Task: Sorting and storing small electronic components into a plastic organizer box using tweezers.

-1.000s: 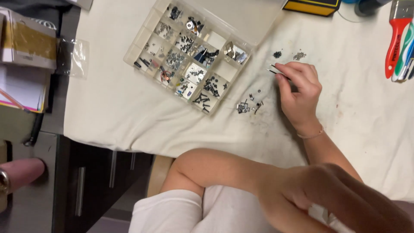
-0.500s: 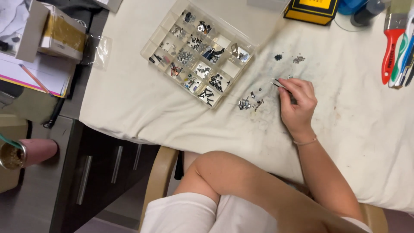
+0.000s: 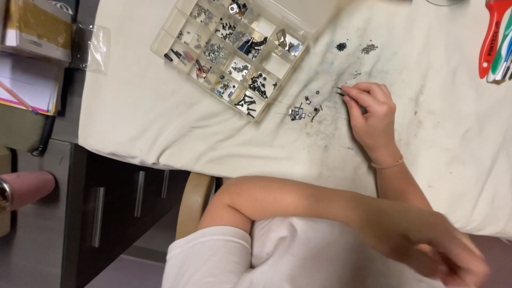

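My right hand (image 3: 373,114) rests on the stained white cloth (image 3: 160,128) and pinches thin dark tweezers (image 3: 341,92), tips pointing left. Just left of the tips lies a small pile of tiny metal parts and screws (image 3: 303,111). Two more little heaps of dark screws (image 3: 341,47) and grey screws (image 3: 369,49) lie further back. A clear plastic compartment box (image 3: 266,66) with several sorted small parts sits at the back left of the pile. My left forearm crosses my lap, and my left hand (image 3: 445,258) is blurred at the bottom right, off the table.
Red- and green-handled tools (image 3: 496,37) lie at the far right edge. A cardboard box (image 3: 37,26), a clear bag (image 3: 90,48) and papers (image 3: 26,85) sit at the left. A dark drawer unit (image 3: 117,202) and chair back (image 3: 194,202) are below the table edge.
The view has shifted closer and to the right. My right hand stays by the pile with the tweezers. My left arm has swung across my lap, its hand now at the bottom right.
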